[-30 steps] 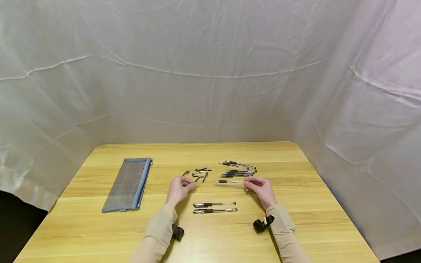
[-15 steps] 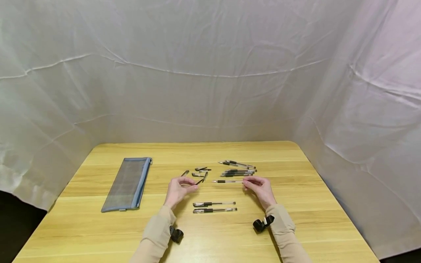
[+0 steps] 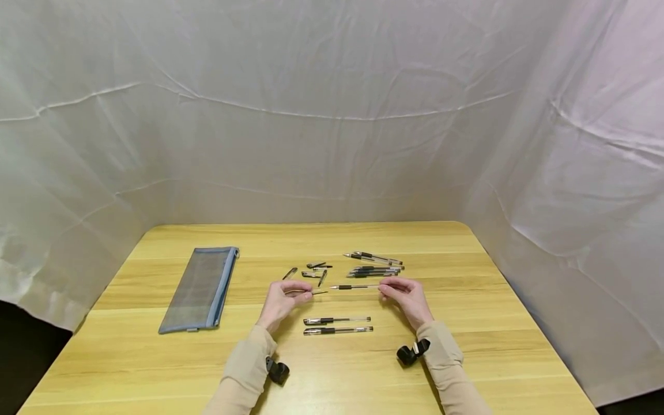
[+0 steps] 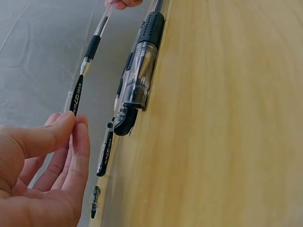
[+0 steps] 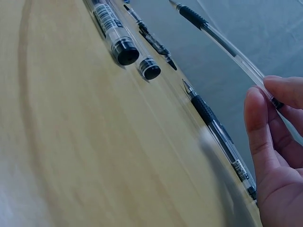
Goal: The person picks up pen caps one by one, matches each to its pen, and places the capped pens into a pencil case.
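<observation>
My left hand (image 3: 282, 301) pinches a clear pen cap with a black clip (image 4: 76, 93) between thumb and fingertips. My right hand (image 3: 407, 297) holds an uncapped gel pen (image 3: 355, 287) by its rear end, tip pointing left, black grip toward the cap. In the left wrist view the pen's tip is right at the cap's end; a small gap shows between them in the head view. Loose caps (image 3: 311, 275) lie just beyond the left hand. Beyond the right hand is a group of uncapped pens (image 3: 374, 271). Two capped pens (image 3: 338, 331) lie side by side between the forearms.
A grey mesh zip pouch with blue edging (image 3: 199, 288) lies on the left of the wooden table (image 3: 498, 346). Pale fabric (image 3: 332, 150) hangs behind the table and along its sides. Each wrist carries a small black camera (image 3: 278, 372).
The left hand has lifted the cap away from the loose caps and turned it toward the pen. The right hand has brought the pen slightly left, narrowing the gap.
</observation>
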Demonstrator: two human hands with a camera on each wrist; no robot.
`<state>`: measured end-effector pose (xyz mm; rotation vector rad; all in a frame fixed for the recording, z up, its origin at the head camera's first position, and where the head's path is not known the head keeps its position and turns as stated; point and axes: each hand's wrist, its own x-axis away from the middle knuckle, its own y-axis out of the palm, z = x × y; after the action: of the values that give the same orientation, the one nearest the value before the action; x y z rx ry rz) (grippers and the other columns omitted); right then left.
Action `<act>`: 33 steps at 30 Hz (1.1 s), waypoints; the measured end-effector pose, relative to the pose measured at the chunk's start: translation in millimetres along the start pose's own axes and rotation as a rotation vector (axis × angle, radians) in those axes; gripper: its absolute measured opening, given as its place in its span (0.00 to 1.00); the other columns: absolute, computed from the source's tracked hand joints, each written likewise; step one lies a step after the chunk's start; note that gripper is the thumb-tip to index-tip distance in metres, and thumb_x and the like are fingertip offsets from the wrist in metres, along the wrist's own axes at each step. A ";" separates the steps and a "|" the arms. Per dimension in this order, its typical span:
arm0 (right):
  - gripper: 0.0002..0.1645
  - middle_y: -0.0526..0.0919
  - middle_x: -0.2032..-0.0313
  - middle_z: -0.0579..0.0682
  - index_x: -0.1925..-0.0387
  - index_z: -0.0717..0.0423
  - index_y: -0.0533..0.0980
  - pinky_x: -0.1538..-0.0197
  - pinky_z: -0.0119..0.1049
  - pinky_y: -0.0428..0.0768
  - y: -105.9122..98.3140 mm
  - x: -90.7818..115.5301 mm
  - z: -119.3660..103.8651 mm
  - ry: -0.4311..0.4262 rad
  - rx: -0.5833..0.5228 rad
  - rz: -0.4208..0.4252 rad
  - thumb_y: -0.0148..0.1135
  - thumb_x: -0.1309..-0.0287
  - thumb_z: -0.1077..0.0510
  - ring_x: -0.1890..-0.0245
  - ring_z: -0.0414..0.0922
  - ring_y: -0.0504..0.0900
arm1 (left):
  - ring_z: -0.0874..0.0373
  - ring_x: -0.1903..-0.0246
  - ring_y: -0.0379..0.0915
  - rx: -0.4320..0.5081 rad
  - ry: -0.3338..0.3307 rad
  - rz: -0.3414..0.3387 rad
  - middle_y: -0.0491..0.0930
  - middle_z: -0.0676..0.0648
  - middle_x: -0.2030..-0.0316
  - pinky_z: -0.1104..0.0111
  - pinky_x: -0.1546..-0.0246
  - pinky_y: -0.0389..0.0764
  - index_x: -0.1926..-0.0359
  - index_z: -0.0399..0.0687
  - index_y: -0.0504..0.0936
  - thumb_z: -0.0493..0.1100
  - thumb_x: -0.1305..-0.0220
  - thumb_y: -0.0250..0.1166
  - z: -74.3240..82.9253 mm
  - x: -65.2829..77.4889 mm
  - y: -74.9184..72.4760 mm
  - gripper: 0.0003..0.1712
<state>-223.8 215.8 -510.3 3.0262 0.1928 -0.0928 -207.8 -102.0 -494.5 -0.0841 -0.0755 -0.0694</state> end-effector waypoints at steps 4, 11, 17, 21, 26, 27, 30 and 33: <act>0.25 0.89 0.67 0.45 0.50 0.84 0.74 0.60 0.32 0.88 1.9 -0.1 0.1 0.009 0.000 -0.009 0.70 0.44 0.69 0.68 0.41 0.87 | 0.55 0.59 0.86 -0.010 -0.004 -0.009 0.88 0.37 0.55 0.62 0.48 0.85 0.54 0.34 0.86 0.28 0.43 0.70 0.5 0.4 -0.1 0.14; 0.24 0.89 0.66 0.45 0.50 0.83 0.74 0.59 0.34 0.88 3.0 0.1 0.5 0.011 0.011 -0.029 0.69 0.44 0.69 0.68 0.41 0.87 | 0.55 0.57 0.86 -0.024 -0.013 -0.027 0.87 0.37 0.54 0.61 0.45 0.84 0.53 0.35 0.86 0.28 0.44 0.70 0.8 0.3 -0.2 0.15; 0.23 0.89 0.66 0.45 0.50 0.82 0.75 0.59 0.34 0.89 3.7 -1.2 1.1 0.003 0.021 -0.041 0.69 0.44 0.69 0.67 0.42 0.88 | 0.55 0.56 0.86 -0.036 -0.010 -0.040 0.87 0.38 0.53 0.59 0.43 0.83 0.52 0.36 0.86 0.30 0.43 0.71 1.1 0.3 0.0 0.15; 0.24 0.89 0.66 0.46 0.50 0.84 0.74 0.59 0.33 0.88 4.8 -1.4 0.8 0.000 0.021 -0.045 0.69 0.44 0.69 0.67 0.41 0.88 | 0.54 0.56 0.86 -0.050 0.007 -0.046 0.87 0.38 0.53 0.59 0.43 0.83 0.52 0.35 0.86 0.30 0.43 0.71 1.5 0.7 0.4 0.15; 0.25 0.89 0.66 0.45 0.49 0.85 0.73 0.59 0.31 0.88 5.5 -0.4 0.5 0.007 0.018 -0.052 0.69 0.44 0.70 0.67 0.40 0.88 | 0.54 0.57 0.86 -0.040 0.002 -0.055 0.88 0.38 0.53 0.58 0.42 0.83 0.52 0.35 0.86 0.30 0.43 0.71 1.3 0.0 1.8 0.16; 0.26 0.89 0.66 0.44 0.49 0.85 0.72 0.60 0.31 0.88 5.5 0.0 0.4 0.007 0.019 -0.056 0.68 0.44 0.70 0.67 0.40 0.87 | 0.54 0.57 0.86 -0.036 -0.002 -0.056 0.88 0.38 0.54 0.58 0.42 0.83 0.52 0.35 0.86 0.30 0.43 0.71 1.3 -0.1 2.0 0.16; 0.26 0.89 0.66 0.42 0.48 0.86 0.71 0.59 0.30 0.87 5.8 0.6 0.4 0.002 0.023 -0.071 0.68 0.43 0.70 0.67 0.39 0.87 | 0.54 0.57 0.86 -0.031 -0.010 -0.057 0.88 0.38 0.54 0.58 0.42 0.83 0.53 0.36 0.86 0.30 0.44 0.72 1.1 0.1 2.7 0.16; 0.26 0.89 0.66 0.42 0.48 0.86 0.71 0.59 0.30 0.87 6.5 0.8 1.0 -0.004 0.024 -0.077 0.67 0.43 0.70 0.67 0.39 0.87 | 0.53 0.57 0.86 -0.032 0.000 -0.066 0.88 0.38 0.54 0.58 0.43 0.83 0.53 0.36 0.86 0.30 0.44 0.71 1.3 0.3 3.2 0.15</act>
<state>-222.2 209.4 -510.6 3.0419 0.3102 -0.1083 -207.3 -98.7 -493.5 -0.1134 -0.0776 -0.1361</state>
